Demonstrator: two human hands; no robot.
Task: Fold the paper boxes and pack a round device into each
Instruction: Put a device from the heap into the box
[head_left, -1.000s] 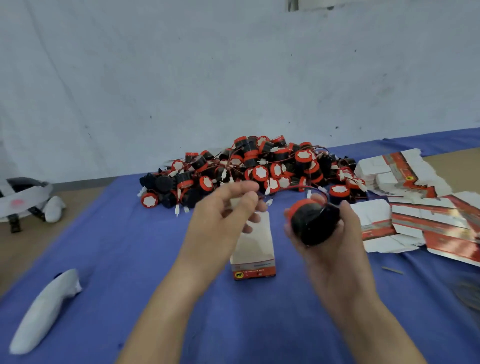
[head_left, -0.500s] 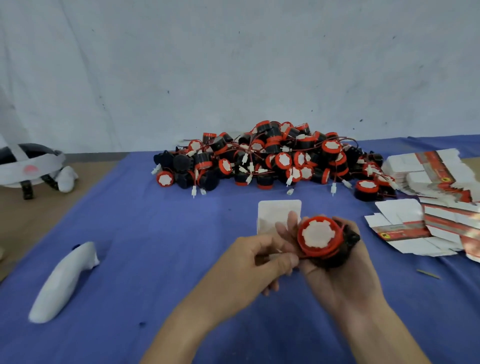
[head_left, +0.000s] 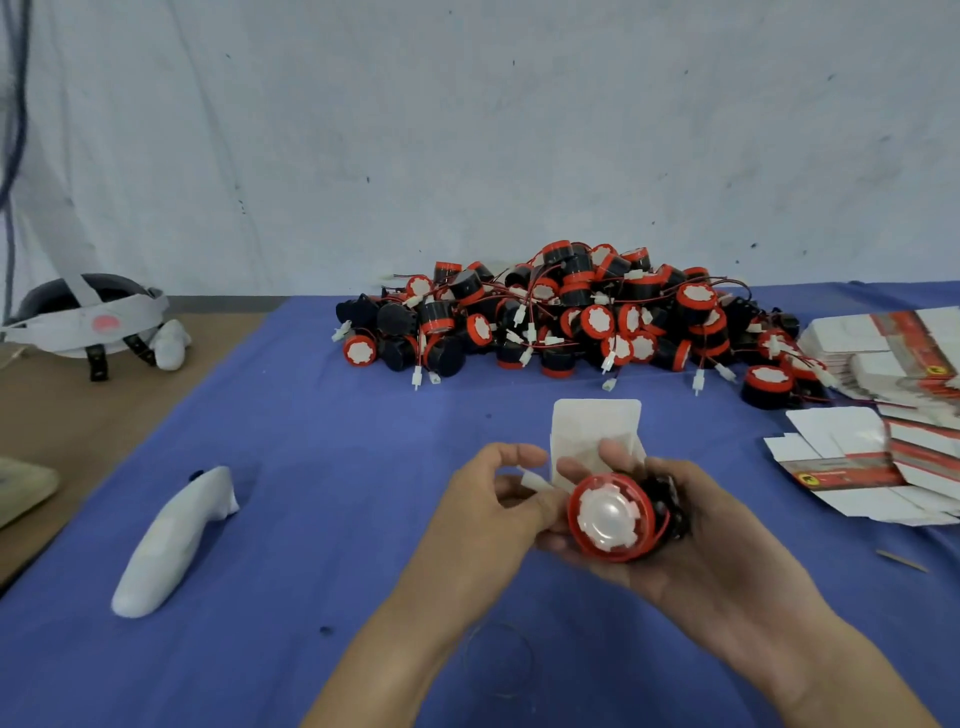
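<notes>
Blue cloth (head_left: 311, 519) over surface, matt, soft; round device (head_left: 610, 519) glossy red plastic rim, white shiny cap; paper box (head_left: 592, 423) matt white card; wall (head_left: 467, 130) rough, scuffed

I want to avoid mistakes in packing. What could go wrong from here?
The device lies loosely in the right hand, so it might slip. Its red wire could snag on the box flaps. The left hand pinches only a white connector; pulling may strain it.
</notes>
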